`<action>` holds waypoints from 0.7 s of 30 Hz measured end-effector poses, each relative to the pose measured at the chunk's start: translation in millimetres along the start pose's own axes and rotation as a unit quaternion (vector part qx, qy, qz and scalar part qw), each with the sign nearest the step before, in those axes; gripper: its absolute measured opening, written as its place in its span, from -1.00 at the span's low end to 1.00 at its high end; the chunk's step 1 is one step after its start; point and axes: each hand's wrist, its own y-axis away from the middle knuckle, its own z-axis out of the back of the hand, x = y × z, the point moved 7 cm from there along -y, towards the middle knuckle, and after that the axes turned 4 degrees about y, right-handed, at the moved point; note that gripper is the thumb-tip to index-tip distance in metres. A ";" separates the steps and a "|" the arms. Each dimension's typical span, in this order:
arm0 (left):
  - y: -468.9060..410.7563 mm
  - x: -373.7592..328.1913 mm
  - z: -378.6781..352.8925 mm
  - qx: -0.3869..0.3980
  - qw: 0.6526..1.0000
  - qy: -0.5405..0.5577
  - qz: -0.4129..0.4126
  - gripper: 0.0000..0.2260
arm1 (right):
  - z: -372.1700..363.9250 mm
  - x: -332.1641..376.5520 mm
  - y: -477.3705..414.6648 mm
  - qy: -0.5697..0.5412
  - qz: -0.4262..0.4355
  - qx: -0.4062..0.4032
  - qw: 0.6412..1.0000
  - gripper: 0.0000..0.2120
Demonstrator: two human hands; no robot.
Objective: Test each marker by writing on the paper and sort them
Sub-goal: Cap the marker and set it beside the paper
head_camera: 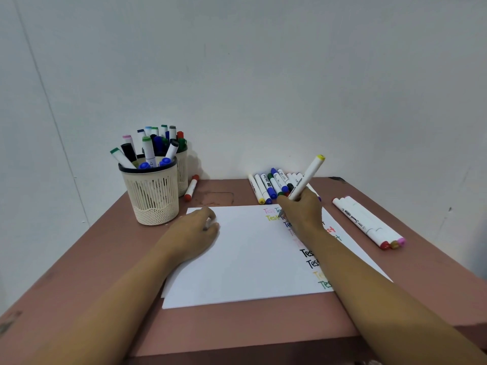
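Right hand (300, 209) grips a white cylindrical yellow-capped marker (307, 179), tip on the smooth white paper (245, 259); left hand (195, 233), curled on its far-left corner, contents unclear.

Before us stands a dusty-pink flat-topped table (237, 320). On it we see a white sheet of paper (245, 259) bearing coloured words and two cream slatted plastic pen pots (151, 198) at the far left. A red-capped white marker (191, 187) lies beside them. We also see a cluster of white markers (271, 185) at the far edge and three white markers (366, 222) side by side on the right.
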 end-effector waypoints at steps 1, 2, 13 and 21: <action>1.0 -0.4 0.7 0.000 1.000 0.009 0.006 -0.77 | 0.5 0.5 0.3 0.001 0.000 -0.003 1.000 -0.87; 1.9 -0.6 1.4 -0.001 1.000 0.021 0.010 -0.79 | 0.8 0.1 -0.2 0.000 -0.003 -0.004 1.000 -0.86; 3.9 -9.7 17.4 -0.066 0.997 0.050 -0.007 -0.76 | -1.1 -7.1 -7.4 -0.148 -0.099 0.051 0.983 -0.93; 13.7 -35.1 29.7 -0.142 0.982 0.089 -0.087 -0.74 | -1.3 11.7 -2.7 -0.100 -0.052 0.065 0.992 -0.88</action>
